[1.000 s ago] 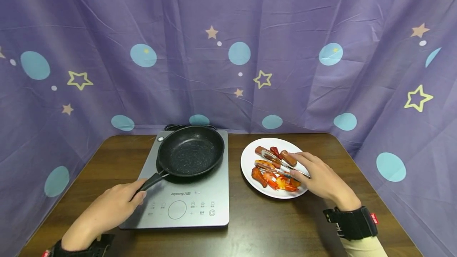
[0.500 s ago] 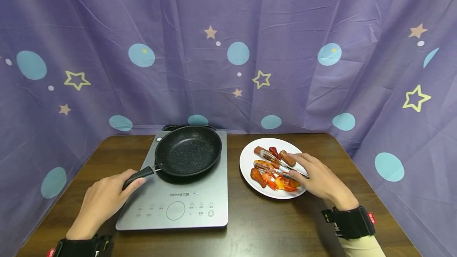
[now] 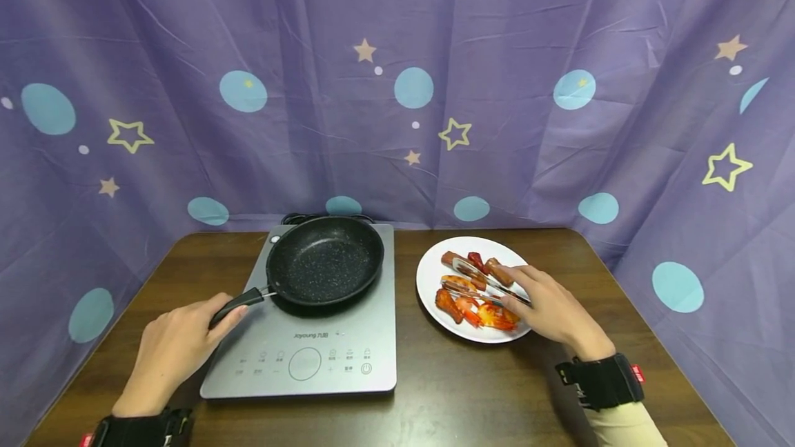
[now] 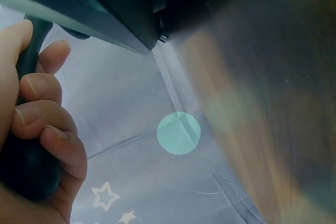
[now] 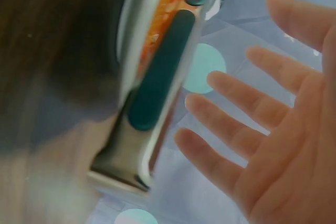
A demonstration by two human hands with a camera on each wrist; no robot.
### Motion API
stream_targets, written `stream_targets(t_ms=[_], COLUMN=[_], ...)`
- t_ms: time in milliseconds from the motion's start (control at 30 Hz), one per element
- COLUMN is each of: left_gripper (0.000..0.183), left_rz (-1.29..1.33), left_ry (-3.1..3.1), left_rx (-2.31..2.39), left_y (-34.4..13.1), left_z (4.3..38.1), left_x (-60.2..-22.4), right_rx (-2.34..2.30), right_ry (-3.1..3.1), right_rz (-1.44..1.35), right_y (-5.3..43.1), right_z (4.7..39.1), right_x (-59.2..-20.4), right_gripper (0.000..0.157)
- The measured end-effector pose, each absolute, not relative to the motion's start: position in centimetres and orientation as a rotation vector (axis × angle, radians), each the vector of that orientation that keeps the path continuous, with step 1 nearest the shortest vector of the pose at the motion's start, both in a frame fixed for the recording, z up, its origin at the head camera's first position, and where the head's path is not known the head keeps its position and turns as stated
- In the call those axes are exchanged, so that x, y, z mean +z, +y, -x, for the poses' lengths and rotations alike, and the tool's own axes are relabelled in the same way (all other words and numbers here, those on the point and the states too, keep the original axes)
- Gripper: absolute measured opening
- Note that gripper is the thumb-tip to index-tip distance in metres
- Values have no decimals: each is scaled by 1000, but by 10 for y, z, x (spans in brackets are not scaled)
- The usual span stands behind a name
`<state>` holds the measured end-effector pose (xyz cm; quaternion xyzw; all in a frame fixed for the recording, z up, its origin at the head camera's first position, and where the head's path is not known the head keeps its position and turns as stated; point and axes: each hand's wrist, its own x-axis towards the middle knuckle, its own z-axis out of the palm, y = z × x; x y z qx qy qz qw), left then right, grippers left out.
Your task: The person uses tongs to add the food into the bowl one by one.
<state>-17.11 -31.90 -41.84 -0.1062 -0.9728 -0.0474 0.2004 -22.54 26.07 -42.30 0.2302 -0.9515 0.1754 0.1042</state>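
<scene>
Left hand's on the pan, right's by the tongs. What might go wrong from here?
1. The right hand is open and not gripping the tongs; a clumsy grab might knock them.
2. The tongs lie over food, so moving them could push pieces off the plate.
3. The left hand holds the pan only by its handle, so it may tip.

Gap between pan [image 3: 326, 261] and plate [image 3: 428, 285], curtain [image 3: 397, 33] behind
</scene>
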Motion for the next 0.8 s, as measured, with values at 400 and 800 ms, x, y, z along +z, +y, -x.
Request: stream_targets(t_ms=[400,800], left_gripper=[31,29], left_rz=[269,282], left_ry=[-2707,-2675], left_rx=[-141,-150], left_y=[-318,-317], left_z=[170,169], left_x=[-420,-422], right_rx=[395,337], right_ry=[-2762,-2770], right_rz=[-614,-620], right_y=[263,263], right_z=[236,241], right_x=[-447,-462], right_gripper=[59,49])
